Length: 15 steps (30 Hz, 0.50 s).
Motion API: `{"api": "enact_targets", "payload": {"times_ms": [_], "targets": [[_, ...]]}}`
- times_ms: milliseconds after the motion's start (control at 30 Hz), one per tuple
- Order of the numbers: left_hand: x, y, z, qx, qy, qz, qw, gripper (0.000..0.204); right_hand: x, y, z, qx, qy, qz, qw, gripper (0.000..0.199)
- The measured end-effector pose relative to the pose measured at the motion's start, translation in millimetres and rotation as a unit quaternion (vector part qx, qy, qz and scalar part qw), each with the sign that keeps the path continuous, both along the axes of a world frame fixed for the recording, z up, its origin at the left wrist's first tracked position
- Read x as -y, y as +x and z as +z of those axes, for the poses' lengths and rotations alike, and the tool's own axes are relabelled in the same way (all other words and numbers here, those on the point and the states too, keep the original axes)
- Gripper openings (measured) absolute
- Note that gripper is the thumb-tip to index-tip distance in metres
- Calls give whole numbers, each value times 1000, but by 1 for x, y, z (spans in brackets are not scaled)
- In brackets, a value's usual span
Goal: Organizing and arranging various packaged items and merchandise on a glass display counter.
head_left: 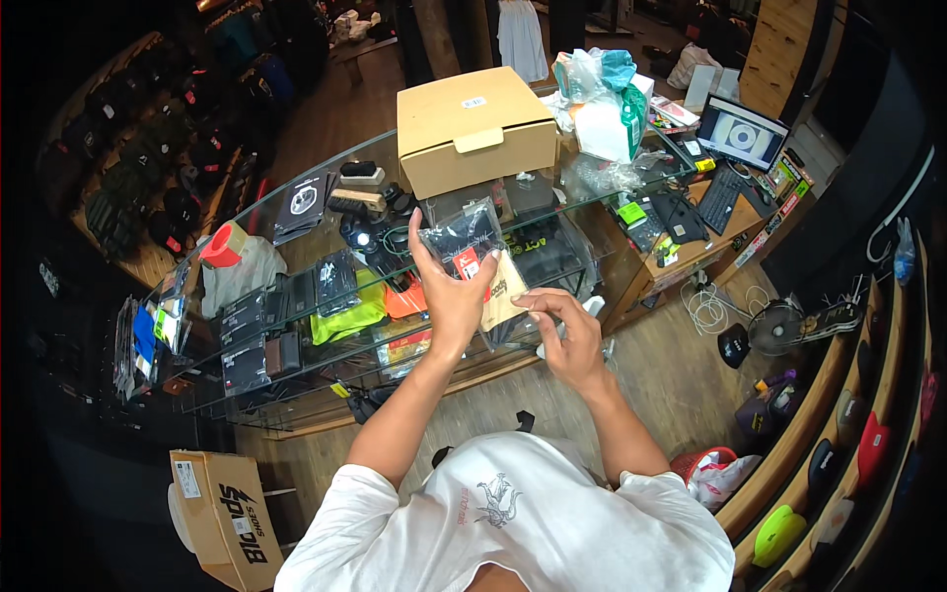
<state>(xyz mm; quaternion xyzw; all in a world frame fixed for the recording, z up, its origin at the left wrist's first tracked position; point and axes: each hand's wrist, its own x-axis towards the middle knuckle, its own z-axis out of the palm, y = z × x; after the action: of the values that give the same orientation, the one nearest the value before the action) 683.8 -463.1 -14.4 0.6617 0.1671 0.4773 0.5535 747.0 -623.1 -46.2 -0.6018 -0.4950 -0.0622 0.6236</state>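
Over the near edge of the glass counter, my left hand [452,308] grips a clear plastic package [456,233] with something dark inside. The thumb lies across its front and the index finger reaches up along its left side. A red-and-white label [468,264] shows beside the thumb. Lower on the package is a tan panel [503,288] with dark lettering; I cannot tell whether it is inside or on top. My right hand [572,340] pinches the lower right edge of that panel with thumb and bent fingers.
A closed tan cardboard box [476,148] stands on the glass counter [296,252], with brushes [357,201] to its left and plastic bags [604,109] to its right. A laptop [742,136] sits at the right. Caps line the shelves on both sides. A carton [225,518] stands lower left.
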Motion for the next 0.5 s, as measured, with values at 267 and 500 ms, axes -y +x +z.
{"api": "enact_targets", "payload": {"times_ms": [267, 500], "targets": [[-14, -2, 14, -18, 45, 36, 998, 106, 16, 14, -4, -233, 8, 77, 969, 21], [-10, -10, 13, -30, -33, -5, 999, 94, 13, 158, 32, -329, 151, -62, 930, 39]]}}
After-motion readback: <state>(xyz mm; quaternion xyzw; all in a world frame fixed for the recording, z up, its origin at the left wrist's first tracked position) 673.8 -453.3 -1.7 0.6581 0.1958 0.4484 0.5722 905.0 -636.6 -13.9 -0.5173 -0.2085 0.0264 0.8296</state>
